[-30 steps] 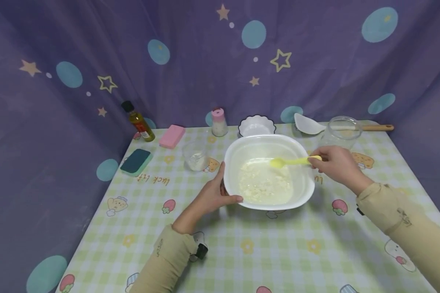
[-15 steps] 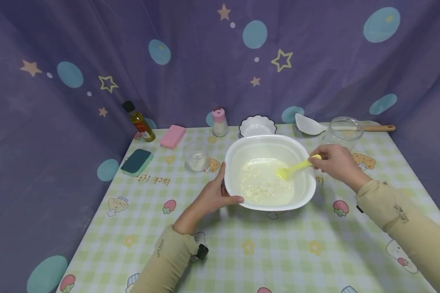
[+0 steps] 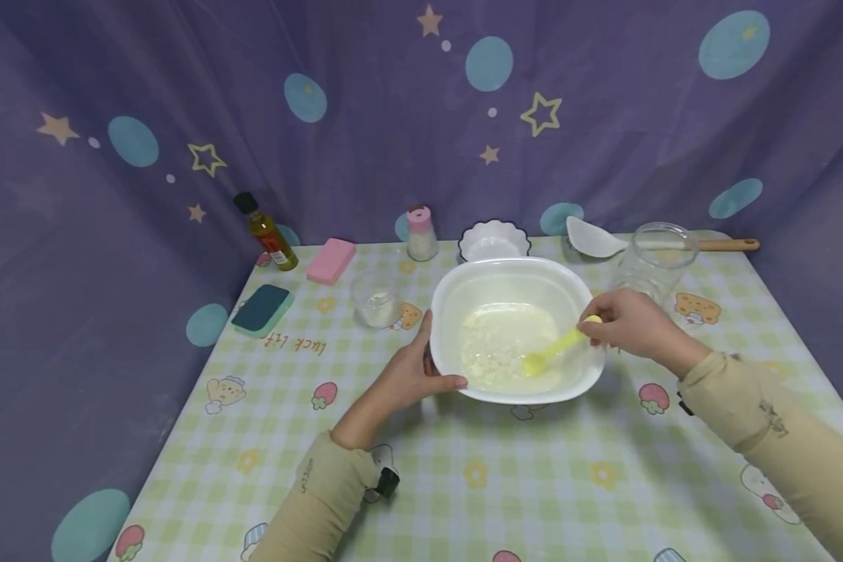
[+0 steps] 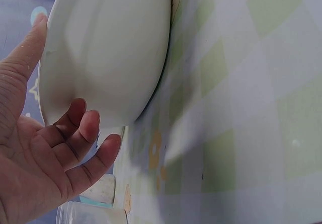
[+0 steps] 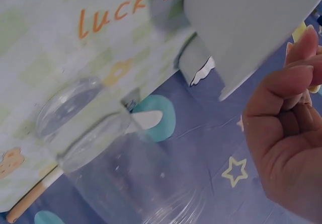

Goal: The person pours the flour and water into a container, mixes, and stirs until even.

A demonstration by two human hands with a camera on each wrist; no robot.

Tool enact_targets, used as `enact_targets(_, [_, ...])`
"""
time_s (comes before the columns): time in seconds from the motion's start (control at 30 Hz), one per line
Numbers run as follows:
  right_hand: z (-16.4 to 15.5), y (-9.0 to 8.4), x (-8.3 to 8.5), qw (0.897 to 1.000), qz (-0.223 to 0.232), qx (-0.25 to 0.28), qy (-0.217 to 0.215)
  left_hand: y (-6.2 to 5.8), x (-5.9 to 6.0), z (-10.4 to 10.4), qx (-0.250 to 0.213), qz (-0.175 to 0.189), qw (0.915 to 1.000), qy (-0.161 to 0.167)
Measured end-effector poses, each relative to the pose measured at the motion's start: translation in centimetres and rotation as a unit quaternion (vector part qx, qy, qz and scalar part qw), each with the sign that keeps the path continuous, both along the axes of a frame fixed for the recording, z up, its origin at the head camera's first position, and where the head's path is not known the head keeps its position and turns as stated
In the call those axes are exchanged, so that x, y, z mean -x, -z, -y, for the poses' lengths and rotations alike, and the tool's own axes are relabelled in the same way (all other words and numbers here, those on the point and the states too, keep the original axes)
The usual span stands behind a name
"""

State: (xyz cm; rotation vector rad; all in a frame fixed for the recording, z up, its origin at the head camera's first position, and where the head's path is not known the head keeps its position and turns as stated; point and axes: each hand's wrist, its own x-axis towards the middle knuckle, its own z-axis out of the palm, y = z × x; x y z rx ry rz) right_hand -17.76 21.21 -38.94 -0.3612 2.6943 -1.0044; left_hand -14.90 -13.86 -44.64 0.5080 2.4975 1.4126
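- Stirring underway: right hand [image 3: 628, 326] pinches yellow spoon [image 3: 551, 355], its tip in the white bowl's [image 3: 516, 277] wet, lumpy mix.
- Left hand [image 3: 410, 375] cups that bowl's rim, fingers curled against its wall.
- Next move likely needs steady circling strokes inside the bowl.

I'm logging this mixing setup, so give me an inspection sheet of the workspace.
Surface: checked tablecloth with cartoon prints.
Job's things: white bowl holding pale lumpy mix; yellow spoon dipped in it.
Clutter: oil bottle, pink sponge, green sponge, shaker, glass cup, small scalloped dish, spatula, glass jar.
Hands: left hand steadies the bowl's rim; right hand pinches the spoon.
Cables: nothing seen.
Surroundings: purple starred curtain.
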Motion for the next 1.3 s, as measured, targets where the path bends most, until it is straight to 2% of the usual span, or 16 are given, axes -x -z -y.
enact_targets(0.37, [2.7, 0.6, -0.2, 0.998, -0.02, 0.025, -0.058, 0.1, 0.1, 0.0, 0.003, -0.004, 1.0, 0.001])
enact_targets(0.57, [4.2, 1.0, 0.0, 0.996, -0.041, 0.034, -0.067, 0.1, 0.1, 0.1, 0.006, -0.004, 1.0, 0.0])
enact_targets(0.73, [5.4, 1.6, 0.6, 0.995, -0.071, 0.038, -0.055, 0.1, 0.1, 0.1, 0.003, -0.004, 1.0, 0.0])
enact_targets(1.13, [6.3, 2.1, 1.9, 0.992, -0.123, 0.025, 0.007, 0.1, 0.0, 0.0, 0.003, -0.004, 1.0, 0.002])
enact_targets(1.2, [6.1, 2.2, 2.1, 0.992, -0.126, 0.018, 0.019, -0.3, -0.1, -0.1, 0.007, 0.001, 1.0, 0.005])
enact_targets(1.27, [5.9, 2.1, 2.3, 0.991, -0.129, 0.009, 0.03, -1.5, -0.5, -0.3, 0.009, 0.007, 0.9999, 0.007])
enact_targets(1.3, [5.7, 2.1, 2.3, 0.991, -0.131, 0.004, 0.036, -1.5, -0.5, -0.4, 0.008, 0.008, 0.9999, 0.008])
